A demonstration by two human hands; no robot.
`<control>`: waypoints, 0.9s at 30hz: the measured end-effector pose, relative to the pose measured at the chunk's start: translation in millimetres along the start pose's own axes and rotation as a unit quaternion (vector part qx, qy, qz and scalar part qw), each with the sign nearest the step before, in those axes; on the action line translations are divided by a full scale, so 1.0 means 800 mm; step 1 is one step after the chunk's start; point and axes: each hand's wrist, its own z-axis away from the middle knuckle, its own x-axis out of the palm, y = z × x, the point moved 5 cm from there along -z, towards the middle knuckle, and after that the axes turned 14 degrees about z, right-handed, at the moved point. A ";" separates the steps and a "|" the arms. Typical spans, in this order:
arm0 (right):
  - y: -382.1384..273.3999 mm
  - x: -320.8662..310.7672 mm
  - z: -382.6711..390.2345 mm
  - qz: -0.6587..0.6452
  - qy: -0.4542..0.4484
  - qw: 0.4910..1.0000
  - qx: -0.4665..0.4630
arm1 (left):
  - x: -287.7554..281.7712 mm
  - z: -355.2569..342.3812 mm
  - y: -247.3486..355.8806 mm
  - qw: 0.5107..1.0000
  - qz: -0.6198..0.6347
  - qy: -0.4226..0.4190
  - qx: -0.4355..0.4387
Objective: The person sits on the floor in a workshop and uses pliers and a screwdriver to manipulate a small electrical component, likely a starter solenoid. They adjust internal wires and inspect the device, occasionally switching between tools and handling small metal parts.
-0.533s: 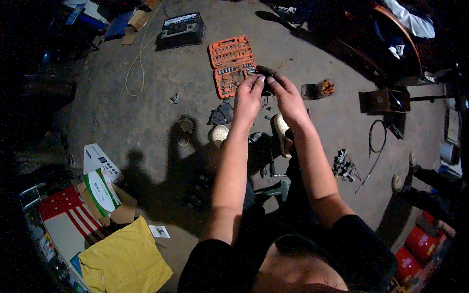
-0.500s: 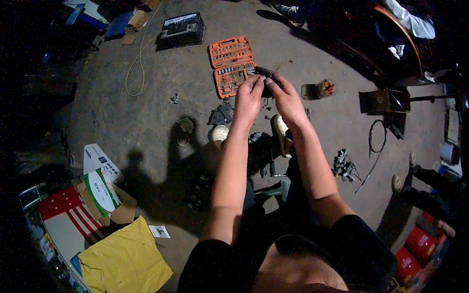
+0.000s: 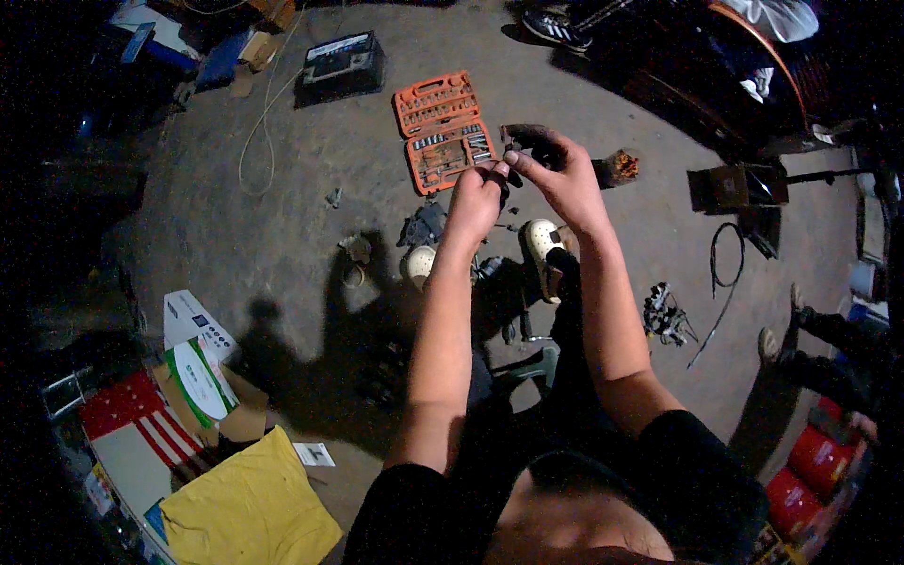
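Note:
My left hand (image 3: 477, 196) and my right hand (image 3: 565, 184) meet in front of me, thumb tips close together. Both are closed on a small dark part (image 3: 508, 193), whose kind I cannot make out; the fingers cover most of it. The right fingers look blackened and curl over its far side. Just beyond my left hand lies an orange socket set case (image 3: 409, 162), opened flat, with rows of sockets and bits. Beneath the hands, several dark broken-looking pieces (image 3: 424, 226) lie on the floor near my cream clogs (image 3: 543, 240).
A black battery (image 3: 341, 71) stands at the far left beside a pale cord (image 3: 270, 141). To the right are a coiled black cable (image 3: 723, 259), a tangled metal part (image 3: 664, 315) and an open box (image 3: 739, 188). Cartons (image 3: 193, 325) and yellow cloth (image 3: 250, 508) lie at lower left. Another person's legs (image 3: 829, 348) show at right.
My right hand has moved slightly right and turned, with its fingers more curled and spread from the left hand. Both hands stay on the dark part. The view has shifted a little.

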 end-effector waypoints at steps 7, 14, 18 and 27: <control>-0.005 -0.014 0.000 0.014 0.038 0.999 0.019 | 0.006 0.003 -0.001 0.997 -0.058 -0.039 0.017; 0.000 -0.007 -0.004 0.072 0.098 0.990 -0.071 | -0.005 0.007 0.013 0.994 0.079 0.066 0.020; 0.008 -0.003 -0.002 0.025 -0.017 0.999 0.037 | -0.002 0.007 0.011 0.990 0.136 0.030 0.029; -0.004 -0.009 0.001 -0.058 0.056 0.997 0.013 | 0.007 0.015 0.014 0.934 0.347 -0.080 -0.035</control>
